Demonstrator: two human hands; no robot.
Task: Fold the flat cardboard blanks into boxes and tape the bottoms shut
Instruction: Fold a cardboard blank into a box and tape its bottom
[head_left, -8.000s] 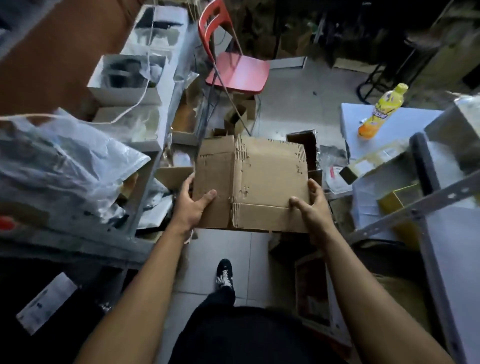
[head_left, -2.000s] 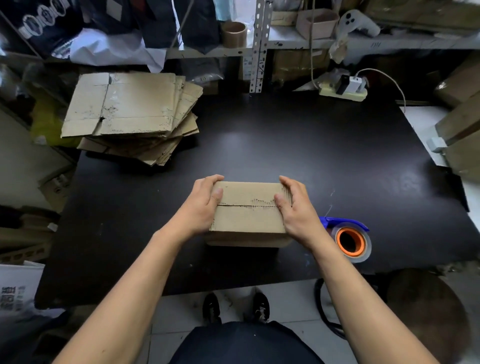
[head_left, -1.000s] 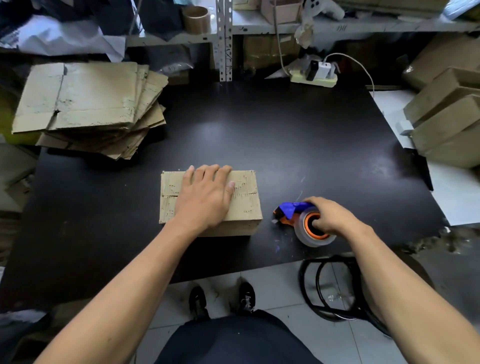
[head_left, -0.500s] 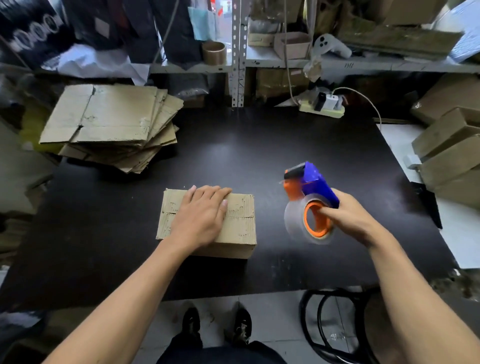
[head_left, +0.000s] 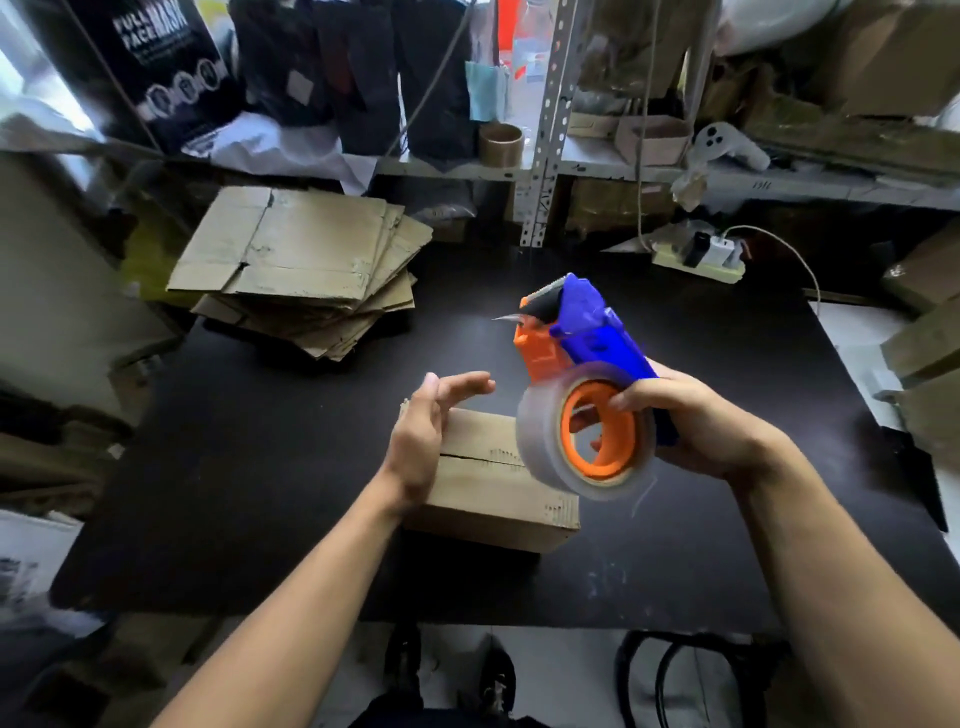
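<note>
Up off the box (head_left: 488, 467) has come the left hand (head_left: 423, 434), which was lying flat on top half a second ago; its grip is now spread, fingers straight, just above the box's far left corner. That box sits near the middle of the black bench (head_left: 260, 467), its flaps folded shut with no tape on the seam. Higher too is the tape gun (head_left: 587, 384), held over the box's right end by the right hand (head_left: 691, 421), whose grip curls round the handle. Far left lies a pile of flat blanks (head_left: 306, 260).
</note>
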